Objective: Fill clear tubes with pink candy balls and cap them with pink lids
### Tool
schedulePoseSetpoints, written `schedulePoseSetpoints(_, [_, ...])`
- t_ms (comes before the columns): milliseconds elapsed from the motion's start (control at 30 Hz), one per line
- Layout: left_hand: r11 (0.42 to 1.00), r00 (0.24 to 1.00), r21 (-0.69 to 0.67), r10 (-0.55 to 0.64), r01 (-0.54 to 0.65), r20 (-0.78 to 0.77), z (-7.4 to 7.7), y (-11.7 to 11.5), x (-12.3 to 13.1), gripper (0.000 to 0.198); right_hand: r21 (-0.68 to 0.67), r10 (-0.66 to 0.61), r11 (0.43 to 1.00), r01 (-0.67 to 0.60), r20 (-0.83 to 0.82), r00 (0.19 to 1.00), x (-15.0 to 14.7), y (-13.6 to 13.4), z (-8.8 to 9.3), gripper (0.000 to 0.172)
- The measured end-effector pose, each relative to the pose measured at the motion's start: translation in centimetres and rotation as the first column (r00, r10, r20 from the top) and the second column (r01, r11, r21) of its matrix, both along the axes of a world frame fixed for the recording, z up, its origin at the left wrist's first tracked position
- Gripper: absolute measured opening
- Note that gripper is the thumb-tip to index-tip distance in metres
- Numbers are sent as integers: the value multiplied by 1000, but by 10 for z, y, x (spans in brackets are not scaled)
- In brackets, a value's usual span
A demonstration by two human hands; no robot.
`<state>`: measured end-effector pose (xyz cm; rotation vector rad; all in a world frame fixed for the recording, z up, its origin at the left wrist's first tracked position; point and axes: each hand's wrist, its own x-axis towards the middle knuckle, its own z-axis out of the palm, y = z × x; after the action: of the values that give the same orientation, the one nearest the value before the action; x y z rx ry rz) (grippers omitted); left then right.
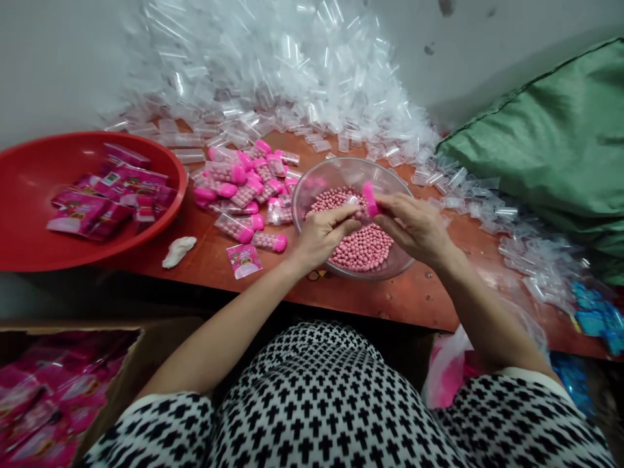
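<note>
The left hand (pixel 324 234) and right hand (pixel 414 221) are meeting above a clear bowl (pixel 312 184), presumably so that any stray pink beads (pixel 363 253) drop back among the rest. The left fingers are closing in a pinch around a clear tube (pixel 353 201); the right fingers are pinching its pink cap (pixel 370 199), probably to steady both ends. Capped tubes (pixel 246 188) are lying left of the bowl on the worktop (pixel 404 299), likely for easy reach; open tubes (pixel 273 65) are piling up behind, perhaps to leave the front edge usable. A red basin (pixel 36 257) is holding printed packets (pixel 112 192) farther left. The held tube is looking transparent and colourless, its cap bright pink and opaque. From where I am standing, the fingers are hiding how full it is and whether the cap is sitting fully home.
</note>
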<state>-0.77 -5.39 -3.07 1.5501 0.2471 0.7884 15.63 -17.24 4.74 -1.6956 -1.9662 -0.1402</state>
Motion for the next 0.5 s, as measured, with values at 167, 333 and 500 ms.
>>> schedulePoseSetpoints(167, [986,993,120,119,-116,-20,-1,-5,-1,22,-100,32,995,-18,141,990,-5,2,-2,28])
schedulePoseSetpoints(333, [939,988,308,153,-153,25,-2,-10,-6,20,-123,69,991,-46,197,978,-9,-7,-2,27])
schedulePoseSetpoints(500, [836,980,515,193,-189,47,-9,-13,-7,23,-79,7,997,20,326,945,-17,-15,-11,29])
